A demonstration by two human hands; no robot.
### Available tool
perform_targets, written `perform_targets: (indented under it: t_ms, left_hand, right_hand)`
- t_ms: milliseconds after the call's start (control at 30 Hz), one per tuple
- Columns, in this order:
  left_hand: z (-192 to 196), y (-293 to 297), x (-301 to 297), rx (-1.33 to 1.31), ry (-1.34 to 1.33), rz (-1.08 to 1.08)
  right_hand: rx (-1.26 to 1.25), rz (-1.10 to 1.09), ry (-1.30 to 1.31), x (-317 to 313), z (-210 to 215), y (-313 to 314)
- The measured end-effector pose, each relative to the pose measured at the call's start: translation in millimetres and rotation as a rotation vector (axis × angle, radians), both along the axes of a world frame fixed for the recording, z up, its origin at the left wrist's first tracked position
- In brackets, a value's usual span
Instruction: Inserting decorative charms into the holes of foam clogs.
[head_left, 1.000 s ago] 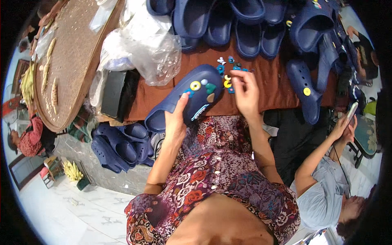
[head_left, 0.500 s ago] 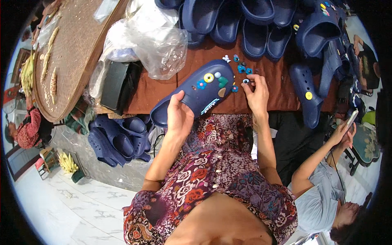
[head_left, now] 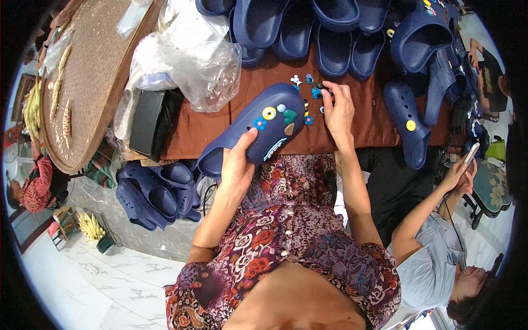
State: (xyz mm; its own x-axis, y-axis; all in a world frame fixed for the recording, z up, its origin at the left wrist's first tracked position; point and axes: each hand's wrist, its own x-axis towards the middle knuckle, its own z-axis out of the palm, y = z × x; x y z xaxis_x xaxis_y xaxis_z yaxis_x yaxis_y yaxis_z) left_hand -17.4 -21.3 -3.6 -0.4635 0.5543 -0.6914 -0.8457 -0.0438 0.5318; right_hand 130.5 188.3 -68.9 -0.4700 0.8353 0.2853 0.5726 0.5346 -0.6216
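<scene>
A navy foam clog (head_left: 242, 126) lies tilted over the table's near edge, its toe pointing away to the right. My left hand (head_left: 237, 165) grips it near the heel opening, thumb on top. Charms sit on its upper: a yellow-and-white ring (head_left: 269, 113), a blue flower (head_left: 260, 123), a green heart (head_left: 289, 116), a tan piece and light-blue lettering. Beyond the toe lie loose charms, among them a white figure (head_left: 296, 81) and a striped one (head_left: 306, 107). My right hand (head_left: 338, 113) pinches a small dark charm at the blue cluster (head_left: 317, 92); the fingertips partly hide it.
Several navy clogs (head_left: 333, 49) line the table's back, more hang below its left edge. A clog with a yellow button (head_left: 404, 124) lies right. Plastic bags (head_left: 206, 71), a black box (head_left: 154, 124) and a woven tray (head_left: 91, 82) are left. A person at right holds a phone (head_left: 470, 154).
My right hand has moved from the eye charm to the loose blue cluster. In the picture the clog and table have shifted slightly left. My left hand keeps its grip.
</scene>
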Motion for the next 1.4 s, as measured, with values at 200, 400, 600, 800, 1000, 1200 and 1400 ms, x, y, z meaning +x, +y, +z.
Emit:
perform_targets:
  t_ms: [200,400,600,800,1000,1200,1400]
  left_hand:
    - [14,7,5,-0.029,0.055,-0.003]
    - [13,9,6,-0.058,0.069,0.002]
    - [8,7,8,0.017,0.047,-0.007]
    - [7,4,7,0.089,-0.063,0.034]
    - [4,-1,8,0.088,-0.062,0.021]
    - [11,2,12,0.075,-0.048,0.057]
    - [7,1,14,0.081,0.046,-0.005]
  right_hand:
    - [0.083,0.034,-0.069,-2,-10,10]
    - [0.020,0.066,-0.059,-3,-1,9]
    - [-0.009,0.077,-0.019,-3,6,2]
    - [-0.074,0.147,0.339,-18,67,-45]
    - [-0.003,0.423,0.271,-43,81,-92]
    - [0.087,0.451,0.186,-50,74,-105]
    - [-0.085,0.412,0.273,-44,74,-104]
